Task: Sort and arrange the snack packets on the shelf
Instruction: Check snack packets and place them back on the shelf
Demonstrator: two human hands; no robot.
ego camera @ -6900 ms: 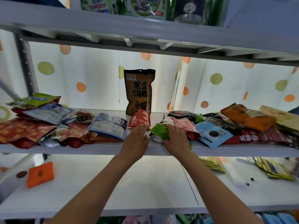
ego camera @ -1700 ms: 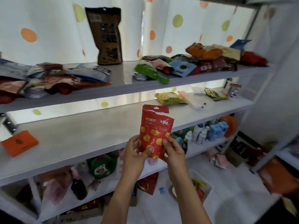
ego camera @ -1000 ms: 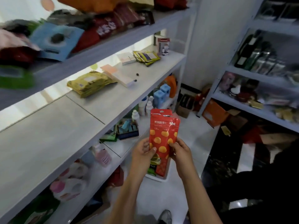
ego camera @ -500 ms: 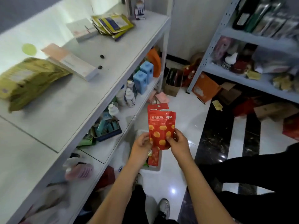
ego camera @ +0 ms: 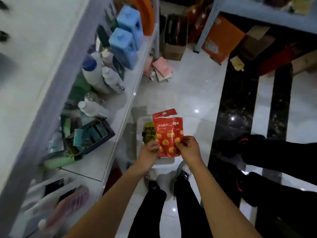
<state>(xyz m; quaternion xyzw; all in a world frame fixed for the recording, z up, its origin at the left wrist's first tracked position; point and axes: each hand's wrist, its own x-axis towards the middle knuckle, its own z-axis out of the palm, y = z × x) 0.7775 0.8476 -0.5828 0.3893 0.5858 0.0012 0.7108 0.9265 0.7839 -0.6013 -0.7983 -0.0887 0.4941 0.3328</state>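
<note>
White tiled floor [ego camera: 185, 86] is now filling the view beside the lower shelf [ego camera: 109, 152], where blue bottles [ego camera: 127, 40] and white bottles [ego camera: 96, 78] are standing; the snack shelf seen seconds ago is no longer showing. Compared with half a second ago, the gaze is tipping further down and the red snack packet [ego camera: 169, 134] is hanging directly over a white bin [ego camera: 154, 162] on the floor, in which a yellow packet [ego camera: 149, 134] is lying. Judgement: the packet is being taken off the shelf stock and sorted into the bin rather than re-shelved; release is not yet made.

Both arms are reaching forward and down. Left hand [ego camera: 151, 150] is pinching the packet's lower left edge, fingers closed on it. Right hand [ego camera: 187, 148] is gripping the lower right edge likewise. Packet is upright, face toward the camera, its lower edge just above the bin.
</note>
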